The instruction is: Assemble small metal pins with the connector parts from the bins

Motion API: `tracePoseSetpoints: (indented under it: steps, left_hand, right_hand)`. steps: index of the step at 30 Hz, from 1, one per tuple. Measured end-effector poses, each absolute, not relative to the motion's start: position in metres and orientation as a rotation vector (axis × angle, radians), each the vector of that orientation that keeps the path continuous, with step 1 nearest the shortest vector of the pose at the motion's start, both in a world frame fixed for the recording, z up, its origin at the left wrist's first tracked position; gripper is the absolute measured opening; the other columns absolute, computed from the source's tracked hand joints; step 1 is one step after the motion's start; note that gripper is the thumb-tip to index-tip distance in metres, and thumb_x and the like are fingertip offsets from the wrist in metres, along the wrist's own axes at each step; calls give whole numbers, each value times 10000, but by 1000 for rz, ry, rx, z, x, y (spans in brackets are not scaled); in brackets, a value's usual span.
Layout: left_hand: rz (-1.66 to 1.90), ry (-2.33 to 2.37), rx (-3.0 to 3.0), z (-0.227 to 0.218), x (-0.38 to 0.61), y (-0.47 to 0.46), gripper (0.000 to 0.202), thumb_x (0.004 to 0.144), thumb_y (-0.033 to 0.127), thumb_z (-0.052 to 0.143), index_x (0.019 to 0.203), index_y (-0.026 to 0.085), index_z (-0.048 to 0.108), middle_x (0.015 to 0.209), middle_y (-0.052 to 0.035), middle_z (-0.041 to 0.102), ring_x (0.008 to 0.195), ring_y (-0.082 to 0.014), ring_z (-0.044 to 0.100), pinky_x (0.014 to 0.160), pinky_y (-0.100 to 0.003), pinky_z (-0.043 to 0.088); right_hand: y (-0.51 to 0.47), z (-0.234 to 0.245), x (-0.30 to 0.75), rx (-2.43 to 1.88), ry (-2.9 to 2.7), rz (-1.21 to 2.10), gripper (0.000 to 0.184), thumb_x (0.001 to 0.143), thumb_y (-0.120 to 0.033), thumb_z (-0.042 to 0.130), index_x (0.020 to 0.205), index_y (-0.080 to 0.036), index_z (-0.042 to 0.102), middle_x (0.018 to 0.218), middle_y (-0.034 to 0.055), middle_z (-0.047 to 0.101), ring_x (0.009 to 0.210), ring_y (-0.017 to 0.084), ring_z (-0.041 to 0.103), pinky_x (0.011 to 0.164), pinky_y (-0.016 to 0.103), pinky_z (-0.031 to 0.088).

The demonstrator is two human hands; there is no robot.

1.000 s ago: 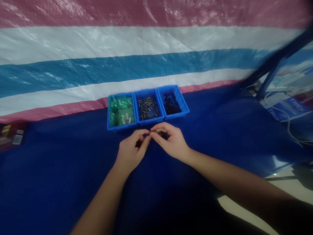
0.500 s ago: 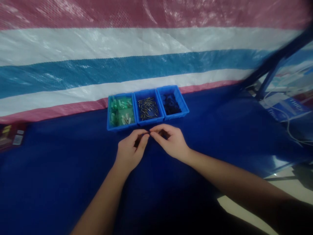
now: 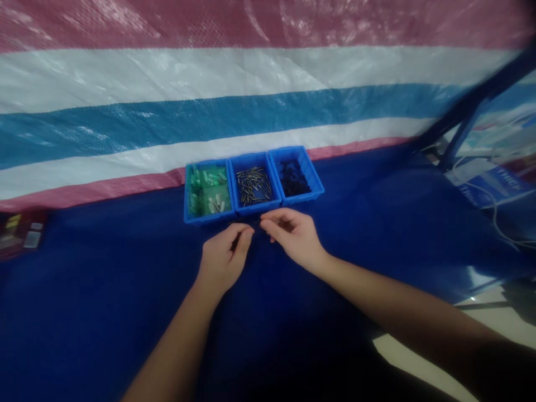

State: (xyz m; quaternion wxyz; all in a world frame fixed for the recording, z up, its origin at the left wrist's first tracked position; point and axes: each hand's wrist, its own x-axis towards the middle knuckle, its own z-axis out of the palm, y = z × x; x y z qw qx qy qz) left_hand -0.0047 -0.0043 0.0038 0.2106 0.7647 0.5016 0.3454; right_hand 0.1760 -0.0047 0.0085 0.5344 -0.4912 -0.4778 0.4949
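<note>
Just in front of three blue bins, my left hand (image 3: 226, 251) is closed in a pinch; whatever sits between its fingertips is too small to make out. A short gap to its right separates it from my right hand (image 3: 295, 237), whose thumb and fingers are also pinched, with their contents hidden. The left bin (image 3: 209, 219) holds green and clear small pieces (image 3: 214, 178). Thin dark and brass-coloured metal pins (image 3: 253, 184) lie in the middle bin (image 3: 258, 207). Small black parts (image 3: 293, 177) fill the floor of the right bin (image 3: 312, 173).
The bins stand on a dark blue table surface (image 3: 104, 290) against a striped plastic sheet (image 3: 251, 67). A dark red box (image 3: 23, 234) lies at the far left. Toward the right are a blue frame post (image 3: 460, 123), a blue-and-white package (image 3: 494, 181) and a white cable (image 3: 496, 220).
My right hand has moved slightly right and up, so the fingertips of the two hands are now apart. The left hand has hardly moved.
</note>
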Motion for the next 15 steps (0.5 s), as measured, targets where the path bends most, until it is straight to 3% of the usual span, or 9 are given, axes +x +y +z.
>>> tracePoseSetpoints:
  steps: [4,15]
  left_hand:
    - [950,1406,2118,4,-5,-5,225,996,296,508,955,198,706,754,14,726,650,-103,670,690,-199,515]
    - [936,1409,2116,6,-4,-6,220,990,288,511,942,196,705,727,16,716,625,-101,656,693,-197,523]
  right_hand:
    - [4,6,181,-1232,-900,1097,202,804,-341,782,917,-176,753,685,-11,704,535,96,617,514,238,535]
    - [6,3,182,-1164,-697,920,289,850,-343,731,1092,-186,724,1047,73,771,814,172,731,591,292,621]
